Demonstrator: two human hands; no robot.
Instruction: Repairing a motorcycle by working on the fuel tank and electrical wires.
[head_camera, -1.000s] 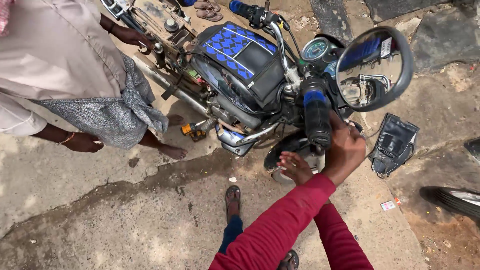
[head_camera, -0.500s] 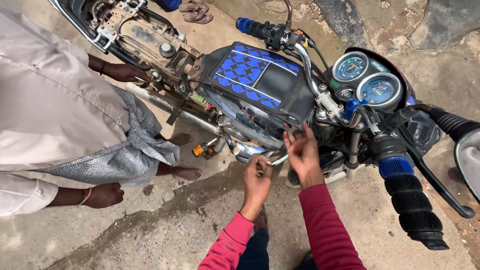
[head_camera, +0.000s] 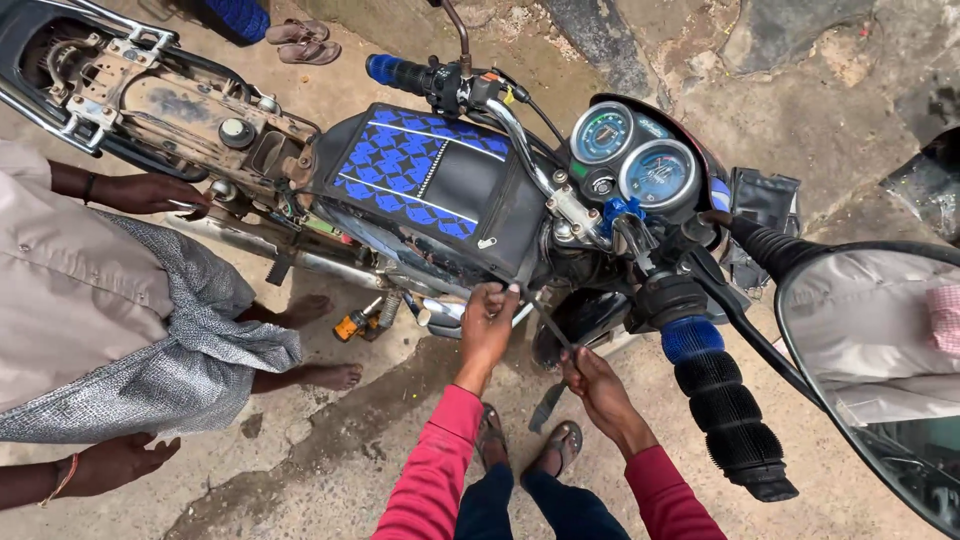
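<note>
A motorcycle with a blue-and-black tank cover (head_camera: 425, 180) lies across the view, its seat removed and the frame (head_camera: 150, 90) bare. My left hand (head_camera: 487, 325) reaches up under the tank, with its fingers curled on the lower edge of the cover next to the engine. Lower and to the right, my right hand (head_camera: 600, 385) is closed on a thin dark cable (head_camera: 548, 320) that runs up toward the steering head. Both my sleeves are red. My sandalled feet (head_camera: 560, 445) stand just below the hands.
A second person in a beige shirt and grey wrap stands at left, one hand (head_camera: 150, 192) on the bare frame and the other (head_camera: 110, 462) hanging low. Twin gauges (head_camera: 635, 155), a blue-black handlebar grip (head_camera: 725, 420) and a mirror (head_camera: 880, 370) crowd the right. An orange object (head_camera: 350, 325) lies under the engine.
My left hand rose to the tank cover's lower edge. My right hand dropped from the engine and now grips the thin cable. The view shifted slightly.
</note>
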